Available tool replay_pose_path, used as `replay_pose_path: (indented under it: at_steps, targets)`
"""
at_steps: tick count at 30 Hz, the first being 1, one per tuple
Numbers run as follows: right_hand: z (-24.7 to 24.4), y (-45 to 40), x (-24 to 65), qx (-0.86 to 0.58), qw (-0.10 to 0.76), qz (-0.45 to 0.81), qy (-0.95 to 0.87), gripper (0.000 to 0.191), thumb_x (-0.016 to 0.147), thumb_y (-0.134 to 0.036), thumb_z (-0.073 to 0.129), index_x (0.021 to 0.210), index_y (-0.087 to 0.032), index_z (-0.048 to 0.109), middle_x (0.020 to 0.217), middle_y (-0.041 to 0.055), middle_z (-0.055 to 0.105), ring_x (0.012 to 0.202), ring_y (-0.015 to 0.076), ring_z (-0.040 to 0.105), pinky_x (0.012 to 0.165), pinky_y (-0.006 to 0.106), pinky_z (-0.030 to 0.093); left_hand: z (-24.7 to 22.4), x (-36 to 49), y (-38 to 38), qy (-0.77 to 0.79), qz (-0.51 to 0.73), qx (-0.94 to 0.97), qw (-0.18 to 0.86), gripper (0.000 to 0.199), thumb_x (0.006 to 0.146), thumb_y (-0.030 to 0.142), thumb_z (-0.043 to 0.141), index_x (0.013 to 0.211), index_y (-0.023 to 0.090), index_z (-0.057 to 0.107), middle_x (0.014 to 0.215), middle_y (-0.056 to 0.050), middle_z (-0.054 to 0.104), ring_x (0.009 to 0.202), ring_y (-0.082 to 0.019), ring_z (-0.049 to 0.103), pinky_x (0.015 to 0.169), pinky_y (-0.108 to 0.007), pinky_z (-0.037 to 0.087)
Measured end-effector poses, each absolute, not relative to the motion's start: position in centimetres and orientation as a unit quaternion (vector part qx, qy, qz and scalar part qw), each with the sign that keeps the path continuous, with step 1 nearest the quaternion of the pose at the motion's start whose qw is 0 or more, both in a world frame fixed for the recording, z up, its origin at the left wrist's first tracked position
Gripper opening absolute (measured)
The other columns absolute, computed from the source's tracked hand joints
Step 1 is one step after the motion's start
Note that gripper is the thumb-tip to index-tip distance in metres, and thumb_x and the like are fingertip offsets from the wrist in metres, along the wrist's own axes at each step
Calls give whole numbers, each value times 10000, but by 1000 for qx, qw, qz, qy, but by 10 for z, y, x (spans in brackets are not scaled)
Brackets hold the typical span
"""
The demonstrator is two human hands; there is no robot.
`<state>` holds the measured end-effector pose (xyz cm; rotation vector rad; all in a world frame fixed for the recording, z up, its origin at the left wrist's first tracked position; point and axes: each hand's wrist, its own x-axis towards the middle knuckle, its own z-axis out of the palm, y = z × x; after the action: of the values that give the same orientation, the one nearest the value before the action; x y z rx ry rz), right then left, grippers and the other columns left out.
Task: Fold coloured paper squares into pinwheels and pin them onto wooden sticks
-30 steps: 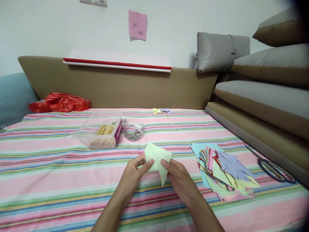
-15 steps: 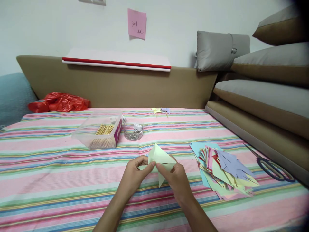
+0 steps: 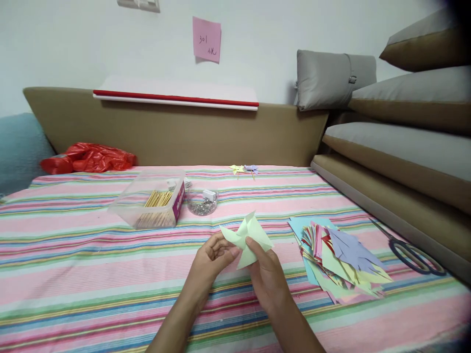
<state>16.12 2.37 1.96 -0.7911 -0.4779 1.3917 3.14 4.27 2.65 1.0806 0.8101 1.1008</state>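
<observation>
A pale green paper pinwheel, its corners folded in toward the middle, is held up over the striped cloth. My right hand is closed on it, thumb pressed on the centre and fingers behind the paper. My left hand is at the pinwheel's left side, with its fingers loosely curled and apart from the thumb. The left thumb tip is close against the paper's lower left edge; whether it touches cannot be made out. To the right lies a pile of coloured paper pieces, with a cut purple sheet on top.
Scissors lie right of the pile. Ahead on the left are a clear plastic box of wooden sticks and a round clear container of small metal pieces. Two small pinwheels on sticks lie at the back. Stacked cushions border the right.
The pinwheel has turned in my hands, and its blades now fan out around the centre. My right thumb has moved onto the middle, while my left thumb has come away from there.
</observation>
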Motion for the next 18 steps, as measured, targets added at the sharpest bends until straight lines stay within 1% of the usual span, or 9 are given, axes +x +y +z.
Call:
replay_pose_path:
  at_steps: [3, 5, 8, 11, 15, 18]
  targets:
    - [20, 22, 151, -321, 676, 637, -186, 410, 743, -357, 796, 1107, -179, 734, 1008, 64, 752, 959, 259, 678, 824, 353, 544, 25, 40, 38, 362, 485, 477, 637, 290, 771, 337, 810, 1011, 194, 733, 942, -41, 726, 918, -197, 637, 804, -259, 495]
    - [19, 20, 143, -316, 677, 642, -170, 362, 748, -342, 790, 1079, -201, 748, 994, 45, 754, 957, 238, 677, 808, 319, 549, 26, 45, 36, 379, 502, 457, 630, 284, 784, 355, 796, 1010, 190, 743, 944, -44, 742, 905, -205, 647, 772, -260, 503]
    - [18, 18, 134, -310, 682, 645, -150, 336, 734, -316, 805, 1053, -219, 760, 999, 32, 756, 1022, 222, 659, 820, 276, 543, 27, 48, 34, 408, 528, 421, 615, 280, 795, 387, 778, 971, 170, 759, 936, -54, 764, 866, -211, 665, 739, -264, 509]
    - [18, 18, 131, -305, 687, 644, -140, 371, 717, -303, 817, 1072, -217, 756, 1027, 45, 753, 1060, 232, 649, 845, 286, 538, 27, 48, 34, 408, 539, 403, 617, 296, 787, 398, 780, 960, 158, 762, 934, -65, 776, 878, -234, 680, 767, -291, 521]
    - [20, 17, 131, -312, 684, 640, -156, 353, 724, -319, 813, 1055, -213, 756, 1025, 46, 752, 1017, 233, 660, 823, 300, 536, 24, 46, 35, 406, 548, 395, 616, 353, 771, 401, 793, 1019, 151, 764, 914, -70, 780, 894, -252, 690, 780, -309, 527]
    - [23, 15, 134, -333, 669, 638, -185, 341, 723, -333, 814, 1033, -205, 753, 992, 45, 750, 971, 238, 666, 815, 319, 529, 23, 44, 37, 401, 550, 385, 624, 372, 783, 393, 788, 1065, 153, 754, 940, -73, 783, 912, -257, 693, 784, -319, 531]
